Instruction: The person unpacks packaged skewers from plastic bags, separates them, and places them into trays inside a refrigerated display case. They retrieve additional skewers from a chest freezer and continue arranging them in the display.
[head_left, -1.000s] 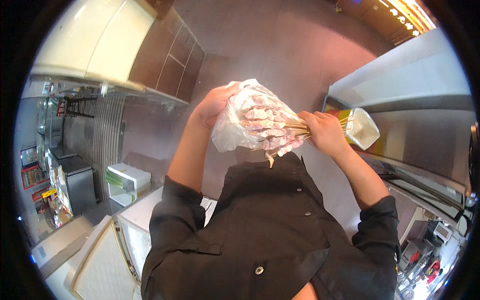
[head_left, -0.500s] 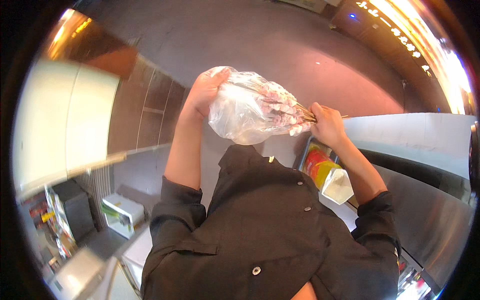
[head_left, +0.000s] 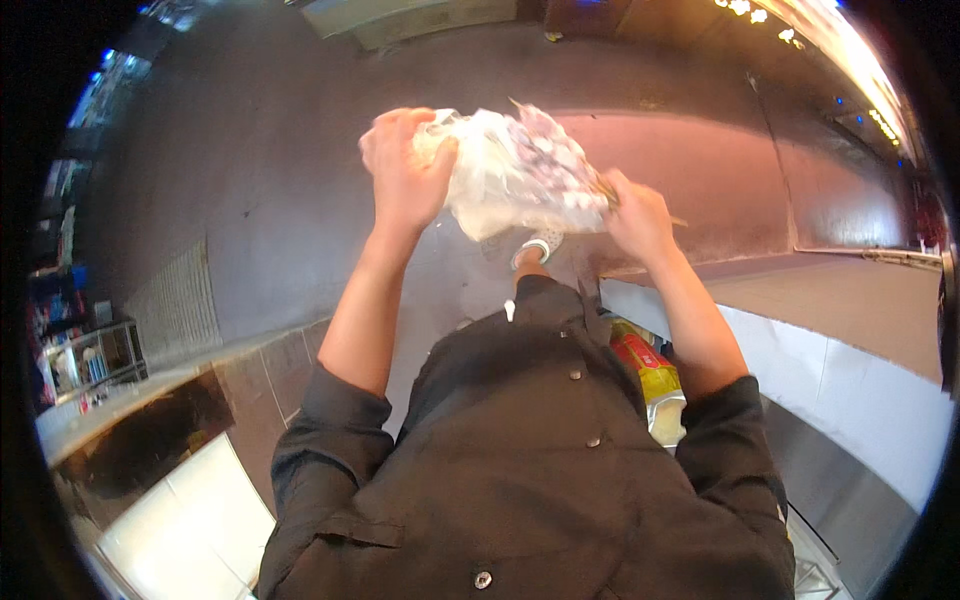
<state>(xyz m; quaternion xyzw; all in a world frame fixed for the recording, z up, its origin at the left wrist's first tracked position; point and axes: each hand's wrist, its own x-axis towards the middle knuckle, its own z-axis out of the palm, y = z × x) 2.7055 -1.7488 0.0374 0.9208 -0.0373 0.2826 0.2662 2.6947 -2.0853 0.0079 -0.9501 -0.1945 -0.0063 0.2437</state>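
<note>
Between my hands, in front of my chest and above the floor, is a bundle of raw meat skewers (head_left: pixel 560 165), pinkish white and blurred by motion. My right hand (head_left: pixel 640 215) is closed round the bare ends of the sticks. A clear plastic bag (head_left: pixel 485 185) covers the left part of the bundle. At its left end my left hand (head_left: pixel 408 165) grips the bag, fingers curled over it. How far the skewers reach inside the bag is hard to make out.
A low wall (head_left: pixel 800 350) with a white side runs along my right. A red and yellow package (head_left: pixel 640 360) stands beside my right forearm. At lower left is a counter with a pale panel (head_left: pixel 190 525). One white shoe (head_left: pixel 540 245) shows on the grey floor (head_left: pixel 290 250).
My body has turned and moved forward, so the counter at left now lies lower and more floor shows. Both hands keep the bag and skewers, which have shifted slightly upward in view.
</note>
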